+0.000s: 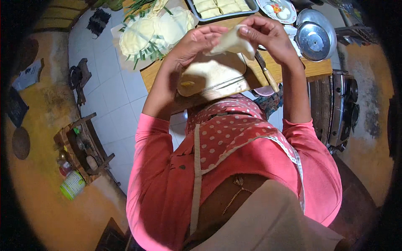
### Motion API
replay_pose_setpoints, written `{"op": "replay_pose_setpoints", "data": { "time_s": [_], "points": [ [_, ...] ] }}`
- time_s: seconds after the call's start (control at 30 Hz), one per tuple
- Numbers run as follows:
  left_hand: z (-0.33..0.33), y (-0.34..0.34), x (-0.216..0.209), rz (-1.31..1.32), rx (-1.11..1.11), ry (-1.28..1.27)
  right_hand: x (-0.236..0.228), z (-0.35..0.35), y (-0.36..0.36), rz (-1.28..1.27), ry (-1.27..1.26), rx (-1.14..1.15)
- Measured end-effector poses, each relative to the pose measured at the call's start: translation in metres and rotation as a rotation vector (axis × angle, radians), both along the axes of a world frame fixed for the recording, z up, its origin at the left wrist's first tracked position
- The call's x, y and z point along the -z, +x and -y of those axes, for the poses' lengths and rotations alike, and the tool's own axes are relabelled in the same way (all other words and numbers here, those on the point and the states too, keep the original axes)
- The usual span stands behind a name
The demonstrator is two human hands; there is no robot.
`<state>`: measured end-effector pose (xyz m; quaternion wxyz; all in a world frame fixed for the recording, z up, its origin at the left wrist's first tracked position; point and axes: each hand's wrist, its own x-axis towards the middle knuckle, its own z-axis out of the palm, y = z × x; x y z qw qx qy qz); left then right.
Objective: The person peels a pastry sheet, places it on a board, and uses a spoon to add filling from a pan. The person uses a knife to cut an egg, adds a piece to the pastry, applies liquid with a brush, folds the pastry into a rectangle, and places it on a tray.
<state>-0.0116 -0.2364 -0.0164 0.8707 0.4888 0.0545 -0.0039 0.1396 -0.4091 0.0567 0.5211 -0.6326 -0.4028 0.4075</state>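
A thin, pale dough sheet hangs between my two hands above the board. My right hand pinches its upper right edge between thumb and fingers, and one corner droops below. At the sheet's left side, my left hand holds the edge with its fingers close together. Beneath them lies a white cutting board with a small yellowish bit on its left part. A knife with a wooden handle rests just right of the board.
On the left, pale dough sheets lie among green leaf strips. A tray of folded pastries stands at the back, beside a plate with egg pieces. A round metal lid sits at the right; a stove stands beyond the wooden table.
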Motion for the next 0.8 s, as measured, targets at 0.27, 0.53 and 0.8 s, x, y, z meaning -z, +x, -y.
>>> {"op": "replay_pose_setpoints", "data": {
  "time_s": [0.27, 0.53, 0.8],
  "points": [
    [0.029, -0.026, 0.0, -0.218, -0.115, 0.117, 0.014, 0.042, -0.002, 0.006, -0.067, -0.109],
    [0.095, -0.04, -0.014, -0.142, 0.007, 0.242, 0.067, 0.071, -0.021, 0.293, -0.087, -0.387],
    [0.087, -0.062, -0.024, -0.293, -0.033, 0.462, 0.067, 0.06, -0.041, 0.013, -0.211, -0.397]
  ]
}}
